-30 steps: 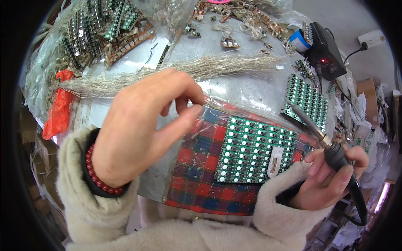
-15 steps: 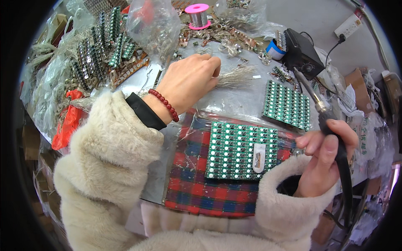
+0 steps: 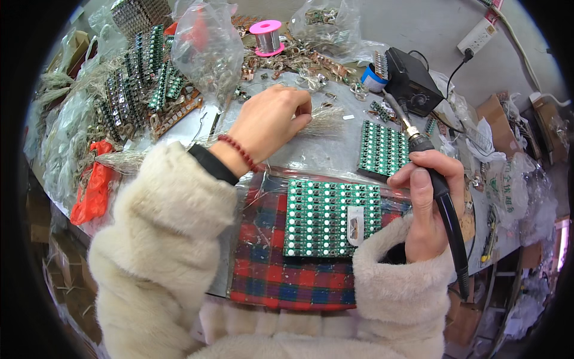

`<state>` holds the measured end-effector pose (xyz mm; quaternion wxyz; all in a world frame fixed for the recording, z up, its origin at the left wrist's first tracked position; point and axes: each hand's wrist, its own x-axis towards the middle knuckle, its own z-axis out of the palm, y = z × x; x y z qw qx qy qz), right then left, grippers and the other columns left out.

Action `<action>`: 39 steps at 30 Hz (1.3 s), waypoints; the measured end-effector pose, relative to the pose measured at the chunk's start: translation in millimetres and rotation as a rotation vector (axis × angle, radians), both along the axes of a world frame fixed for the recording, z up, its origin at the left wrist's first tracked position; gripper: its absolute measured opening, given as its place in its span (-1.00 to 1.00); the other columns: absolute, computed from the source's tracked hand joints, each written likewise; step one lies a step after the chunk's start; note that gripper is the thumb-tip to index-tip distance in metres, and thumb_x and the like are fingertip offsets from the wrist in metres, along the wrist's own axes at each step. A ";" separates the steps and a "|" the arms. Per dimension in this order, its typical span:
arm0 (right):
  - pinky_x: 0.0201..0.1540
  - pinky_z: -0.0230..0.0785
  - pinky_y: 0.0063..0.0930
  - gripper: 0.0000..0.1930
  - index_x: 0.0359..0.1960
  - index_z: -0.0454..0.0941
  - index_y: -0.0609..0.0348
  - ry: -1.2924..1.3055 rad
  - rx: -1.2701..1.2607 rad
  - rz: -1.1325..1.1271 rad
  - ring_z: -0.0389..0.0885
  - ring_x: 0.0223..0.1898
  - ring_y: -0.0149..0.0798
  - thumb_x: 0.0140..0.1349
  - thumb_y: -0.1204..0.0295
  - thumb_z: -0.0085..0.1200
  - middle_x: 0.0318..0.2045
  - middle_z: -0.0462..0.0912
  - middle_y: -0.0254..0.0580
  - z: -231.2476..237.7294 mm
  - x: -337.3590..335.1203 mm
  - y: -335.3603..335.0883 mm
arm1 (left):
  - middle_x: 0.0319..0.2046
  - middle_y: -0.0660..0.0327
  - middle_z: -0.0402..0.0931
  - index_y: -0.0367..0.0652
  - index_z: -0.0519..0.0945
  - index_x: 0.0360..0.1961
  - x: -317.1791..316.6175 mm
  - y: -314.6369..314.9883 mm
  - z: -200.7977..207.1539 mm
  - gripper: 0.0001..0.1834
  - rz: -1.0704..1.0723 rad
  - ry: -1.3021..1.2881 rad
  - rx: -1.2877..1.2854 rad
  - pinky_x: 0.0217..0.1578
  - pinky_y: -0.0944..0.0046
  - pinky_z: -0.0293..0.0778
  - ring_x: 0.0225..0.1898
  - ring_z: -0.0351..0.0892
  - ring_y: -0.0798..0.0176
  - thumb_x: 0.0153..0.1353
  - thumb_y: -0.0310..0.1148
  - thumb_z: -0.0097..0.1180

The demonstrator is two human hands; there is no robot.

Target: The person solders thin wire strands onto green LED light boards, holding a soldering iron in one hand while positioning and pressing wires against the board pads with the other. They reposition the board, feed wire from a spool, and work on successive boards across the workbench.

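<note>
My right hand [image 3: 430,200] grips a black-handled soldering iron [image 3: 441,188], its metal tip pointing up and away to the left. My left hand [image 3: 272,122] is closed over a bundle of thin silvery wires [image 3: 327,121]; its fingertips are mostly hidden, so what they pinch does not show. Between the forearms lies a green circuit board [image 3: 317,218] with rows of white dots and dark parts, on a red and blue checked cloth [image 3: 269,263]. A small white piece with a rounded end [image 3: 355,226] rests on this board. A second green board [image 3: 382,146] lies beyond my right hand.
A black box with a knob [image 3: 412,84] stands at the far right beside a blue-wrapped cup [image 3: 373,78]. A pink spool of solder [image 3: 268,40] stands at the back. Stacked board strips [image 3: 134,81], plastic bags [image 3: 206,48] and a red bag [image 3: 94,185] crowd the left.
The right hand has moved left with the soldering iron, its tip now over the second board's far edge. My left hand stays at the wire bundle. The whole view has shifted slightly.
</note>
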<state>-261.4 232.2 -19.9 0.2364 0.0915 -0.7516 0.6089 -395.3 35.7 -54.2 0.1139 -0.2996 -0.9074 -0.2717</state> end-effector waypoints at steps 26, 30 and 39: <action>-0.35 0.26 -0.65 -0.84 -0.29 0.56 0.24 0.071 0.246 0.200 0.47 -0.43 -0.50 0.08 0.63 0.23 -0.40 0.62 -0.27 -2.6 11.9 -28.4 | -0.51 0.26 0.49 -0.22 0.58 -0.31 120.9 -18.6 31.3 -0.87 -0.185 -0.346 0.667 -0.45 0.36 0.36 -0.49 0.43 0.34 0.08 -0.52 0.24; -0.43 0.23 -0.70 -0.83 -0.30 0.55 0.24 0.076 0.218 0.197 0.45 -0.49 -0.55 0.08 0.59 0.26 -0.44 0.60 -0.29 -2.9 11.3 -26.7 | -0.40 0.21 0.59 -0.33 0.58 -0.28 124.3 -21.2 35.8 -0.88 -0.164 -0.369 0.595 -0.44 0.47 0.38 -0.45 0.53 0.47 0.12 -0.64 0.17; -0.43 0.33 -0.69 -0.83 -0.30 0.52 0.27 0.022 0.121 0.192 0.57 -0.48 -0.48 0.11 0.53 0.25 -0.50 0.61 -0.24 -5.6 12.8 -27.8 | -0.45 0.26 0.51 -0.29 0.57 -0.30 124.8 -16.0 32.1 -0.87 -0.151 -0.399 0.735 -0.46 0.44 0.32 -0.48 0.40 0.46 0.10 -0.58 0.22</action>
